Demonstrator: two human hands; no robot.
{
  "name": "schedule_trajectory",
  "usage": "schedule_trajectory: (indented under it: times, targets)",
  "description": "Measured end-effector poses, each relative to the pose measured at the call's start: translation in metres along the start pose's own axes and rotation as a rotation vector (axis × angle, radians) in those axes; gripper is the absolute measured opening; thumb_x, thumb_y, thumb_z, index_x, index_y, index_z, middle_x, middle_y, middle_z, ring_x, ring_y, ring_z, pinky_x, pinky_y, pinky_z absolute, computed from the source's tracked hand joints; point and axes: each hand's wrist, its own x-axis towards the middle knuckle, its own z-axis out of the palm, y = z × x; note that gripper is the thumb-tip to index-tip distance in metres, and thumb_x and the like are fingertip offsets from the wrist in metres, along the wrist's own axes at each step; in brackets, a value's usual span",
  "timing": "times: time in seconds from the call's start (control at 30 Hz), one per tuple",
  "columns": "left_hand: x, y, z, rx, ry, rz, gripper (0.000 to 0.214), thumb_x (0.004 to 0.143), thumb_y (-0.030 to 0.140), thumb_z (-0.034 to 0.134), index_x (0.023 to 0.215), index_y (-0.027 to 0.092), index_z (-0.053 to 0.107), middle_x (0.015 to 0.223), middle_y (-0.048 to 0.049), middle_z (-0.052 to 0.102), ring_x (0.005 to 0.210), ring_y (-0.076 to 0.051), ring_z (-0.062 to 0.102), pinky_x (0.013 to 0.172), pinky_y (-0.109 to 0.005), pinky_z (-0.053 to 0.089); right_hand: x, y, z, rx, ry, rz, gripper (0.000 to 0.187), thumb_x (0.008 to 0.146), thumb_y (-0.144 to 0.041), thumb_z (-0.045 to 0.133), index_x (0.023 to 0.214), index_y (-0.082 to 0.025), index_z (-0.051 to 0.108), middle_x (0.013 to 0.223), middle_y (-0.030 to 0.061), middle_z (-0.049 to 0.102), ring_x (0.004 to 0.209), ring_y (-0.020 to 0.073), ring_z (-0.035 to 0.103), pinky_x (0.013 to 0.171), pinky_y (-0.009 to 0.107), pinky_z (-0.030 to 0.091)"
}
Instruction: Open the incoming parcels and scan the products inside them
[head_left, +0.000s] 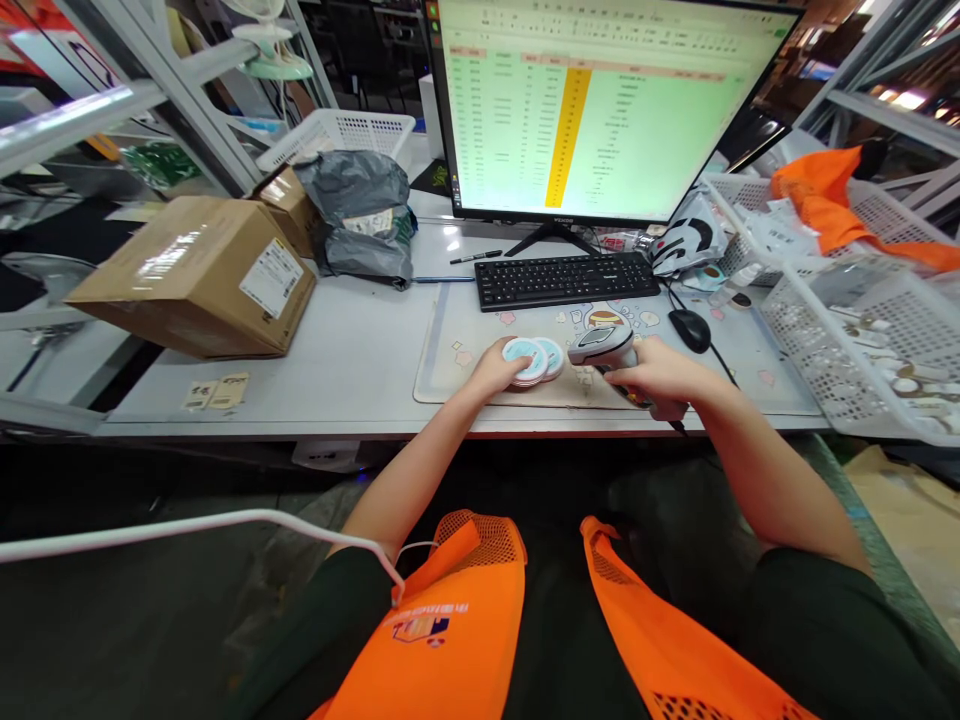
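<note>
My left hand (498, 369) is closed on the left one of two short stacks of round discs with pale blue and white tops. Its thumb lies over the top of this disc stack (525, 352). Touching it on the right is the other disc stack (553, 356). In my right hand (657, 375) is a grey barcode scanner (606, 343), gripped by its handle, its head turned left toward the discs. Both hands are at the front edge of a patterned desk mat (450, 352). The lettering on the discs is too small to read.
Behind the mat are a keyboard (566, 280), a mouse (690, 330) and a monitor (600, 120) showing a spreadsheet. A cardboard box (202, 270) and a grey plastic parcel (364, 215) stand at left. White baskets (847, 350) holding small items line the right side.
</note>
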Motion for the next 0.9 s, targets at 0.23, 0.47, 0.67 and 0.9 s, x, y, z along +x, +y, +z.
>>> schedule_trajectory:
  times: [0.23, 0.47, 0.67, 0.9]
  targets:
    - [0.000, 0.002, 0.001, 0.127, 0.067, 0.034, 0.062, 0.087, 0.027, 0.076, 0.146, 0.013, 0.062, 0.148, -0.0174, 0.062, 0.139, -0.032, 0.060, 0.125, -0.045, 0.043, -0.020, 0.057, -0.014, 0.208, 0.232, 0.192, 0.033, 0.084, -0.028, 0.082, 0.112, -0.014, 0.071, 0.068, 0.0034, 0.070, 0.053, 0.0192, 0.065, 0.048, 0.027, 0.051]
    - [-0.003, 0.012, 0.024, 0.424, -0.008, 0.233, 0.085, 0.081, 0.043, 0.088, 0.154, 0.013, 0.057, 0.172, -0.0200, 0.031, 0.157, -0.036, 0.041, 0.133, -0.045, 0.032, -0.025, 0.168, -0.036, 0.669, 0.585, 0.452, 0.016, 0.093, -0.023, 0.074, 0.104, -0.015, 0.065, 0.077, 0.0057, 0.070, 0.057, 0.0151, 0.067, 0.059, 0.029, 0.053]
    - [-0.001, 0.020, 0.039, 0.737, -0.101, 0.298, 0.097, 0.080, 0.035, 0.087, 0.166, 0.021, 0.044, 0.163, -0.0207, 0.043, 0.138, -0.042, 0.056, 0.117, -0.051, 0.049, -0.013, 0.207, -0.046, 0.604, 0.762, 0.501, 0.017, 0.096, -0.030, 0.070, 0.087, -0.021, 0.059, 0.076, 0.0069, 0.066, 0.071, 0.0192, 0.068, 0.072, 0.038, 0.051]
    - [0.003, 0.021, 0.024, 0.151, -0.141, 0.185, 0.098, 0.071, 0.044, 0.086, 0.159, 0.019, 0.052, 0.152, -0.0194, 0.054, 0.138, -0.040, 0.056, 0.119, -0.052, 0.046, -0.010, 0.216, -0.043, 0.103, 1.149, 0.431, 0.014, 0.085, -0.031, 0.076, 0.090, -0.020, 0.068, 0.118, 0.0259, 0.069, 0.128, 0.0342, 0.058, 0.114, 0.049, 0.037]
